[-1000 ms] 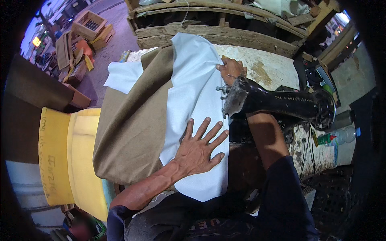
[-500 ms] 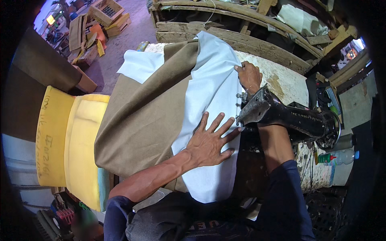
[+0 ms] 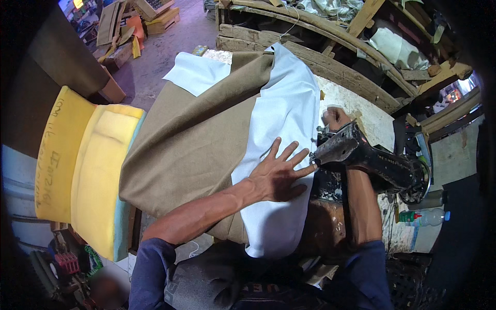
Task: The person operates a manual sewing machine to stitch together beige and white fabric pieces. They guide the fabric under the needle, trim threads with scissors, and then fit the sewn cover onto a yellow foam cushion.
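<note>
My left hand (image 3: 279, 170) lies spread on a white cloth (image 3: 279, 103), its fingertips just left of the needle end of a black sewing machine (image 3: 387, 170). The white cloth lies over a large brown fabric (image 3: 186, 139), which has another white piece (image 3: 196, 72) at its upper left. My right arm passes under the machine's arm, and my right hand (image 3: 336, 120) shows beyond the machine head, beside the cloth's right edge. Its fingers are bent and blurred; I cannot tell whether they hold anything.
Yellow foam cushions (image 3: 98, 175) stand at the left. A wooden rack (image 3: 310, 46) with bundled material runs behind the worn white tabletop (image 3: 377, 108). A plastic bottle (image 3: 429, 218) lies at the right. Wooden crates and boards (image 3: 150, 15) lie on the floor at the upper left.
My right hand, earlier pinching the white cloth's far edge, has come down and away from that edge toward the machine head. The view has shifted, moving the machine rightward and lower in the picture.
</note>
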The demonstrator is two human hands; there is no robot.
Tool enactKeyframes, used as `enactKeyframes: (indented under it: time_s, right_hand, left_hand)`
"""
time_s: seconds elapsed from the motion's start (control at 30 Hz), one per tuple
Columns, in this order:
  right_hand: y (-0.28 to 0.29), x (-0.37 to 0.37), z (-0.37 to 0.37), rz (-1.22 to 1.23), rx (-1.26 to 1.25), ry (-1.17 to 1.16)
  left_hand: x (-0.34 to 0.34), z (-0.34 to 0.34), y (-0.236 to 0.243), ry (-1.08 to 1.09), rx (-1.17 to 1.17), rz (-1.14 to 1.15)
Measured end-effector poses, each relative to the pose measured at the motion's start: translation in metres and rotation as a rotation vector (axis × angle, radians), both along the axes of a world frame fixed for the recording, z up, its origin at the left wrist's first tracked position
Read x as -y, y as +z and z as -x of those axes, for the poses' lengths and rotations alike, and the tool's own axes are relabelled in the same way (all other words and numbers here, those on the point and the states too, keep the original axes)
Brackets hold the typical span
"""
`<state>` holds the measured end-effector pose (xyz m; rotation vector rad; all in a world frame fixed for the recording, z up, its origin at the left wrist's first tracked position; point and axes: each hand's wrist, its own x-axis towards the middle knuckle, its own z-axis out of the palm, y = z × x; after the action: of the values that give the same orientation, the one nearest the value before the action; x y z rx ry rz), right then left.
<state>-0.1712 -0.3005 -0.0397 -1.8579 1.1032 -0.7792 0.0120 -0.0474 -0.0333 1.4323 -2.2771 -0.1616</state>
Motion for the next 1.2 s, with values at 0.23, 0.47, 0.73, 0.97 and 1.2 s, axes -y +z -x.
enactKeyframes:
  time_s: [0.23,0.47,0.73,0.97,1.2]
  right_hand:
    - [0.048,-0.192,0.102,-0.622,0.099,-0.151]
    - [0.072,-0.34,0.076,-0.302,-0.413,0.092]
    - [0.06,-0.344,0.052,-0.458,0.225,-0.146]
    - [0.071,-0.384,0.024,-0.912,0.909,-0.006]
    - [0.066,-0.408,0.041,-0.778,0.645,-0.11]
  left_hand:
    - [-0.012,-0.022,0.028,0.104,-0.35,0.305]
    - [-0.08,-0.063,0.045,0.892,-0.37,-0.077]
    - [-0.083,-0.06,0.062,0.566,-0.973,-0.314]
    - [-0.104,-0.067,0.082,0.055,-1.18,-0.662]
    - [-0.137,-0.087,0.113,0.354,-1.026,-0.597]
